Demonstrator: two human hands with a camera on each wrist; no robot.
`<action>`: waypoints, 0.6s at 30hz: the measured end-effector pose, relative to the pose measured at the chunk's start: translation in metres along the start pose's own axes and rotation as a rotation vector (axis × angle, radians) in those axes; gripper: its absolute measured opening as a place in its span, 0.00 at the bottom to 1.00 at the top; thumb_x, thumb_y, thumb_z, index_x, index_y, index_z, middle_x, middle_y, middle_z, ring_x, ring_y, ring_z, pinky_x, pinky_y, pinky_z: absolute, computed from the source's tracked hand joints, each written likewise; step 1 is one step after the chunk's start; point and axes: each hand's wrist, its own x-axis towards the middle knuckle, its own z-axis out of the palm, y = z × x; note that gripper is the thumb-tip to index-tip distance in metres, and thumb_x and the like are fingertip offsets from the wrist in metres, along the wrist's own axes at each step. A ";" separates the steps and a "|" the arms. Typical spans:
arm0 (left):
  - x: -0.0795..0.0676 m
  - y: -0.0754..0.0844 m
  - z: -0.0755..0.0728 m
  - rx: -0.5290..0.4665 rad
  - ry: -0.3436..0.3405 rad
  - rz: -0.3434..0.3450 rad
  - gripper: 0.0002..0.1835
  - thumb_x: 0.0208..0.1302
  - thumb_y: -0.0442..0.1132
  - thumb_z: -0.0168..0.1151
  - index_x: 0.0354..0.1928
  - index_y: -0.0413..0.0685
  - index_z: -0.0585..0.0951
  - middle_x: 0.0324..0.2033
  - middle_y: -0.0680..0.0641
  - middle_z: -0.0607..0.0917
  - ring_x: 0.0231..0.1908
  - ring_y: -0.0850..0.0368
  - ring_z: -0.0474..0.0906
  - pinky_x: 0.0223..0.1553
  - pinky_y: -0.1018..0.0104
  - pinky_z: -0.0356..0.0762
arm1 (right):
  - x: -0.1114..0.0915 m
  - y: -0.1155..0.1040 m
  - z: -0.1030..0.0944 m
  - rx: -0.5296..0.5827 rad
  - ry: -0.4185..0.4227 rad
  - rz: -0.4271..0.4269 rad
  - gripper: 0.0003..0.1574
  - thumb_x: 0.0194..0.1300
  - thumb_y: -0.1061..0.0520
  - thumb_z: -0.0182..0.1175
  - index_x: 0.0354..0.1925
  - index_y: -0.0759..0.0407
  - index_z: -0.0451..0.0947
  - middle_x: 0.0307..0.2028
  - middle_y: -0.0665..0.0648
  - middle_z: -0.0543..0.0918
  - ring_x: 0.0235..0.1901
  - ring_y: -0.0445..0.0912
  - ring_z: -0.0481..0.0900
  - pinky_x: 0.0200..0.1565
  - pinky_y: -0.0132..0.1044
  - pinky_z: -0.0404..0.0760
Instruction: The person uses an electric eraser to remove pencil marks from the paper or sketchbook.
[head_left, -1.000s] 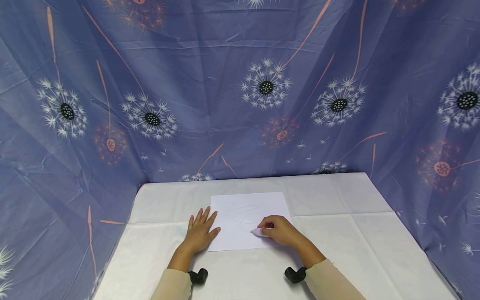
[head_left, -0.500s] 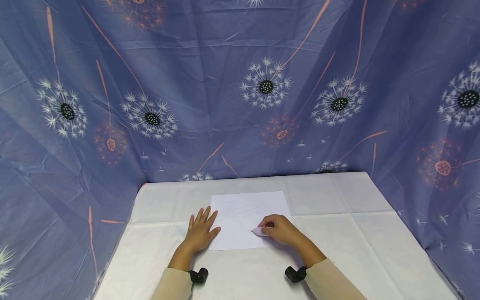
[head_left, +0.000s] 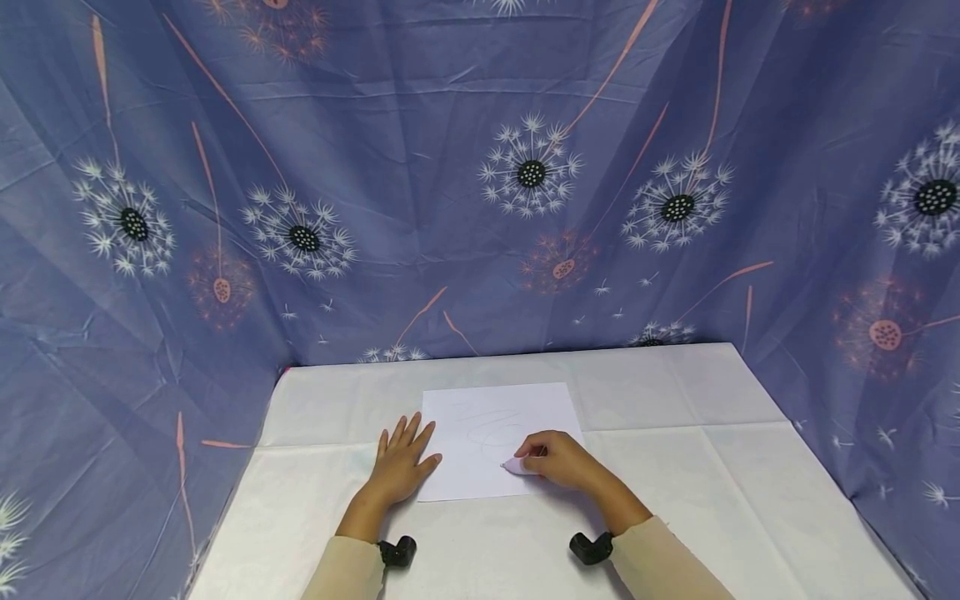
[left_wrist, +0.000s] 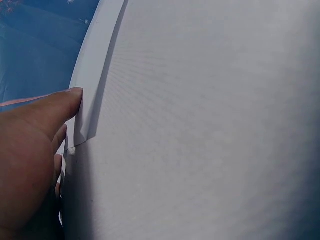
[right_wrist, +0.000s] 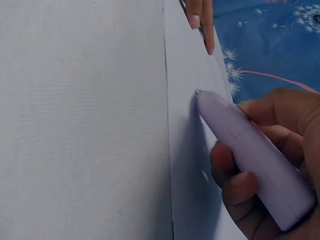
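1. At the near right corner of the sheet of paper [head_left: 457, 478], we lose the outline: the right hand [head_left: 562, 461] covers it in the head view.
2. On the sheet we see faint looping lines [head_left: 491, 427], too thin for us to read as any clear shape.
3. Over the right part of the sheet lies the lavender tool [right_wrist: 255, 155], its narrow tip aimed toward the sheet's left. The head view hides its rear end inside the hand; the right wrist view shows it. We cannot tell whether the tip touches the paper.
4. Above the sheet's right side, the right hand's fingers are curled, pinching the tool's barrel from both sides; some of them are partly hidden behind it.
5. At the sheet's left edge, the left hand [head_left: 401, 471] lies palm down with its fingers spread. We see its thumb reach onto the paper, while the outer fingers rest beside it on the white cloth [head_left: 690, 483].
6. By that same edge, the left wrist view shows us the thumb plainly; the other fingers are mostly hidden.
7. On the near side of the sheet, beige sleeves [head_left: 658, 562] are cut off by the frame; beyond it hangs a blue dandelion-patterned curtain [head_left: 420, 233], cropped above.
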 end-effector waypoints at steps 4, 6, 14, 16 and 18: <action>0.000 0.000 0.000 -0.004 0.000 0.002 0.34 0.74 0.54 0.55 0.77 0.50 0.64 0.80 0.40 0.53 0.80 0.36 0.40 0.77 0.32 0.31 | 0.001 0.000 0.001 -0.009 0.010 -0.004 0.07 0.63 0.58 0.63 0.38 0.51 0.87 0.27 0.47 0.81 0.22 0.39 0.77 0.30 0.31 0.76; -0.001 0.000 0.000 -0.002 -0.002 0.001 0.34 0.74 0.54 0.55 0.77 0.51 0.64 0.80 0.40 0.53 0.80 0.36 0.40 0.77 0.32 0.31 | 0.001 0.000 0.002 -0.010 0.011 -0.007 0.07 0.64 0.58 0.63 0.38 0.51 0.87 0.27 0.47 0.80 0.22 0.39 0.77 0.30 0.32 0.76; -0.001 0.000 0.000 -0.006 0.005 0.002 0.34 0.74 0.54 0.56 0.76 0.50 0.65 0.80 0.40 0.53 0.80 0.35 0.41 0.77 0.32 0.31 | 0.001 0.000 0.003 -0.006 0.005 -0.010 0.07 0.64 0.58 0.64 0.39 0.51 0.87 0.27 0.47 0.81 0.21 0.38 0.77 0.30 0.31 0.77; -0.001 0.000 0.000 -0.005 0.003 0.000 0.34 0.74 0.54 0.55 0.77 0.50 0.64 0.80 0.40 0.53 0.80 0.36 0.41 0.77 0.32 0.31 | 0.001 0.000 0.004 -0.010 0.005 -0.011 0.07 0.64 0.58 0.64 0.39 0.51 0.87 0.27 0.47 0.81 0.22 0.38 0.77 0.30 0.31 0.76; -0.001 0.000 0.000 -0.006 0.006 0.001 0.34 0.74 0.53 0.56 0.76 0.50 0.65 0.80 0.40 0.53 0.80 0.36 0.41 0.77 0.32 0.31 | 0.001 -0.001 0.004 -0.011 0.007 -0.013 0.07 0.64 0.58 0.64 0.39 0.51 0.87 0.27 0.47 0.81 0.22 0.39 0.77 0.30 0.31 0.76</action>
